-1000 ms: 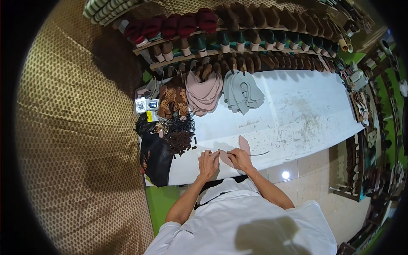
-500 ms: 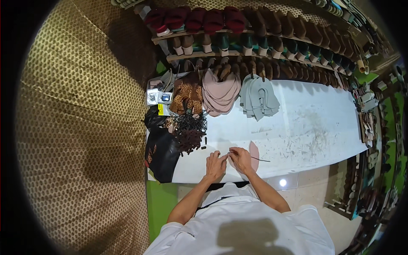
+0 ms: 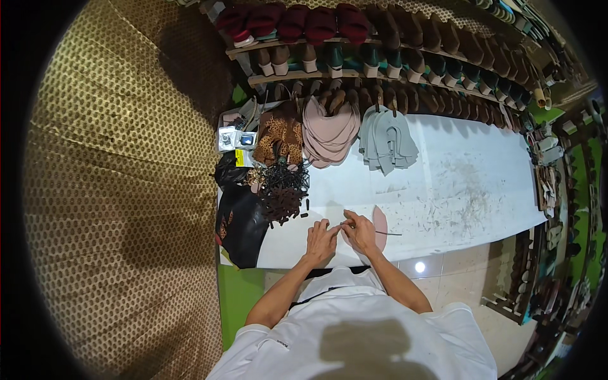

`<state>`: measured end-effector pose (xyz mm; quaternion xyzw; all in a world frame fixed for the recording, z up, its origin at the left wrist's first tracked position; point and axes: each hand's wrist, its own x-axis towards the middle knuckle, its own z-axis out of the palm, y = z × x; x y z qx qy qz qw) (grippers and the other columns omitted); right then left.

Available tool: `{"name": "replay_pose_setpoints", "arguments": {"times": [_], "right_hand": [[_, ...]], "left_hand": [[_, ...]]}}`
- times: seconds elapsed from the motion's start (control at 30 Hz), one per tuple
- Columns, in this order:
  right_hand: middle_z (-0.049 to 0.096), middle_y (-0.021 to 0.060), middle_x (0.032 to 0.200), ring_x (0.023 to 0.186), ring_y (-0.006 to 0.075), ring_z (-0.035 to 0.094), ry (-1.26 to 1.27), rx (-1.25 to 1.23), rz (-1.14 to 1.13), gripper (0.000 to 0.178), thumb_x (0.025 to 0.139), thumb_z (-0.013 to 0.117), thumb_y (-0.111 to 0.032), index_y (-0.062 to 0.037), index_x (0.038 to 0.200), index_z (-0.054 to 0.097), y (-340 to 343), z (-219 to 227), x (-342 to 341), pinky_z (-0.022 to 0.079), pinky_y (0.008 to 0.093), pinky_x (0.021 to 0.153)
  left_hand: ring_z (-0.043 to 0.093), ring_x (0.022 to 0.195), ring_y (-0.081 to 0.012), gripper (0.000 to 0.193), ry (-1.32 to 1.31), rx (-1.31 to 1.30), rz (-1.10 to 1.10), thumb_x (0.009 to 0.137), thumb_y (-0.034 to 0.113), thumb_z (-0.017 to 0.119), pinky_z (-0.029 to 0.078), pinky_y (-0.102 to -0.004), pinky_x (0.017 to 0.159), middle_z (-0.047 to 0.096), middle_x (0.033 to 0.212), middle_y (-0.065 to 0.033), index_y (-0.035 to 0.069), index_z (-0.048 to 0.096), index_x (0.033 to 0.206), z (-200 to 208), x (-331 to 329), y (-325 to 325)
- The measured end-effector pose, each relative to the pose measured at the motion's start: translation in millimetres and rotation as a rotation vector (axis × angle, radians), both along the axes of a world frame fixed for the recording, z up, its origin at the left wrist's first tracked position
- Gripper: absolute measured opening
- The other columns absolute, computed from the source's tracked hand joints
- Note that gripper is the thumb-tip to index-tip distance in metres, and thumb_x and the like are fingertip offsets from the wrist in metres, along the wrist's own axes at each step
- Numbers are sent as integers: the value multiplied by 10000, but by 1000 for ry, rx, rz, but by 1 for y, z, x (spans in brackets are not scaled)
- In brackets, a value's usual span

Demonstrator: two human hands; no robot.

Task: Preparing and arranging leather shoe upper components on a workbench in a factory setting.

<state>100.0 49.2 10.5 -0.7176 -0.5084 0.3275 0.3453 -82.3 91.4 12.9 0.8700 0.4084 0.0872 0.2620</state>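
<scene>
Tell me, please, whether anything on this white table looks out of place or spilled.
Yes: a couple of small dark-brown pieces lie apart from the loose dark-brown heap, and dark flecks or smudges mar the plain white tabletop.

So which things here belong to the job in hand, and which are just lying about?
Likely in use:
thin dark strip at the right hand
pink piece partly behind that hand

Likely lying about:
stacked curved pink pieces
grey cut pieces
leopard-print pieces
black sheet
racked maroon footwear
</scene>
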Motion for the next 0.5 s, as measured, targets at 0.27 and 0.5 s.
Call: {"name": "replay_pose_setpoints", "arguments": {"times": [0.27, 0.5], "right_hand": [[799, 100, 978, 898, 277, 766, 45, -15, -78, 537, 896, 758, -163, -46, 1403, 621, -1, -1, -2, 583, 372, 800], [791, 83, 968, 906, 297, 732, -11, -22, -49, 591, 895, 757, -158, -117, 1459, 586, -1, -4, -2, 576, 424, 795]], "left_hand": [[503, 1118, -316, 464, 0, -40, -5, 846, 91, 674, 414, -447, 910, 527, 1203, -135, 173, 703, 1302, 3, 0, 1], [512, 1051, -310, 444, -37, 23, -19, 843, 103, 674, 428, -443, 886, 520, 1131, -123, 163, 707, 1282, -2, -1, 2]]}}
